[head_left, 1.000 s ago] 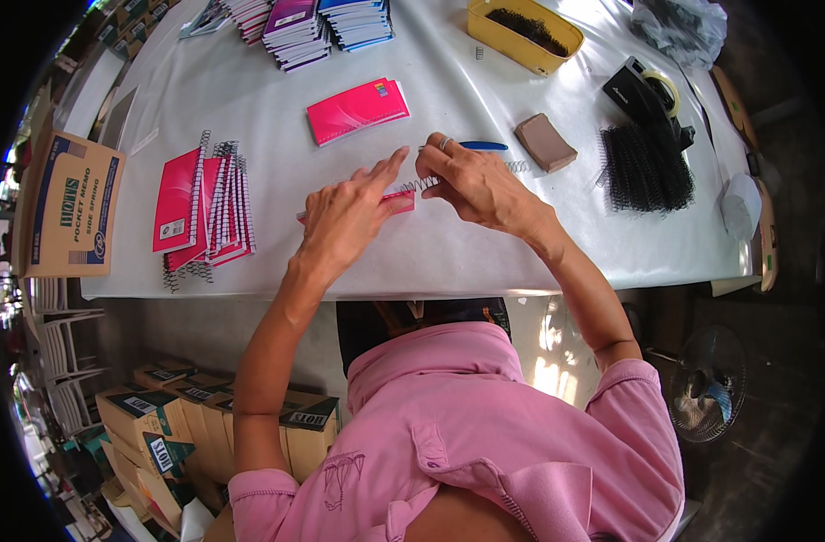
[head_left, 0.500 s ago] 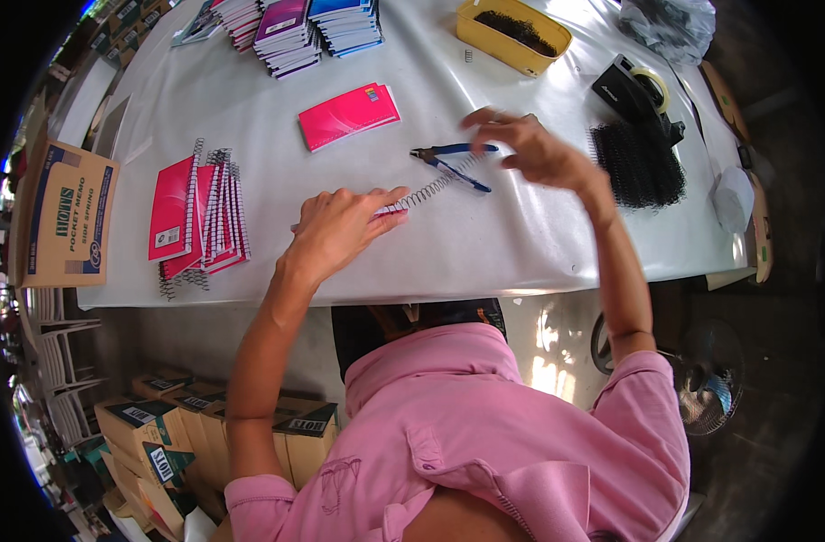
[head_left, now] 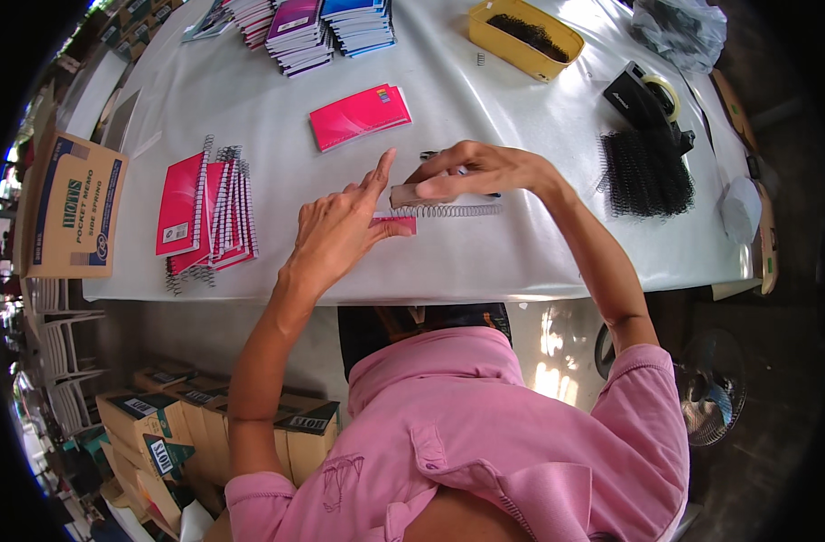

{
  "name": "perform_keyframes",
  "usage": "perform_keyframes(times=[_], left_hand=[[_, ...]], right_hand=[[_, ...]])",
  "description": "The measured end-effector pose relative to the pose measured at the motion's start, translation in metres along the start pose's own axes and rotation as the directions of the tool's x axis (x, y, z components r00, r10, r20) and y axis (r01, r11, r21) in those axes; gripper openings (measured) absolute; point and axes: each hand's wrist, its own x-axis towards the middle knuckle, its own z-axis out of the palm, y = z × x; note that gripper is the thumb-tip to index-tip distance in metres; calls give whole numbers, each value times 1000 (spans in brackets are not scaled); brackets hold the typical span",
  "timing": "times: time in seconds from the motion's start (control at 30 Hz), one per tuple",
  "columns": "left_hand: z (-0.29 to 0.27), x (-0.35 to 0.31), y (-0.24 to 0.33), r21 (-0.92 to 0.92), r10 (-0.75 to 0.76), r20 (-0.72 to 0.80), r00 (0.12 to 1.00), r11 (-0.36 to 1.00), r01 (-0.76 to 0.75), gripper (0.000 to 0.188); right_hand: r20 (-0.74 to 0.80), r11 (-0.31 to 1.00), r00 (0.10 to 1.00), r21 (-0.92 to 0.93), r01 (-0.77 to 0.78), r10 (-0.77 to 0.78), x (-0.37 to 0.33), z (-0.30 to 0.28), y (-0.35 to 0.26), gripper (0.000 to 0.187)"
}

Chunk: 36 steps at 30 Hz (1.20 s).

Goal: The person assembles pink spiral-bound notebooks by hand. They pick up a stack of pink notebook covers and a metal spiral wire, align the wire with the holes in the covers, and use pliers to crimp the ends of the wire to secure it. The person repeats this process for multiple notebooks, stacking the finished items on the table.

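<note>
Near the table's front, my left hand holds a small pink notebook, its thumb along the cover and its index finger stretched up. A wire spiral runs along the notebook's upper edge and sticks out far to the right. My right hand is closed on a small greyish-brown block, lying right against the spiral. Behind that hand, pliers with blue handles are mostly hidden. Two overlapping pink notebooks lie farther back. At left, several pink notebooks carry spirals that overhang their ends.
Stacks of purple and blue notebooks stand at the back. A yellow tub holds dark coils. At right are a tape dispenser, a pile of black spirals and a plastic bag. A cardboard box stands left.
My right hand has moved left and down from above the spiral's free end, and now holds the block against the spiral. The spiral, slanted before, now lies level. My left index finger has lifted.
</note>
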Motion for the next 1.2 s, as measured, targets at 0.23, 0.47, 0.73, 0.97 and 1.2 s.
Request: perform_keyframes(times=[0.23, 0.47, 0.73, 0.97, 1.2], left_hand=[[7, -7, -13, 69, -58, -60, 997, 996, 62, 95], [5, -8, -13, 71, -81, -48, 996, 994, 84, 94], [5, -10, -23, 99, -52, -149, 987, 993, 67, 95], [-3, -13, -20, -27, -173, -120, 978, 985, 171, 95], [5, -19, -33, -271, -140, -272, 952, 960, 63, 105]], right_hand=[[-6, 998, 999, 44, 51, -51, 15, 7, -5, 69], [1, 992, 999, 119, 44, -44, 16, 10, -14, 67], [-159, 983, 987, 181, 28, 1, 15, 19, -15, 64], [-125, 921, 992, 388, 26, 25, 28, 19, 19, 65], [-67, 959, 998, 281, 28, -10, 32, 18, -22, 70]])
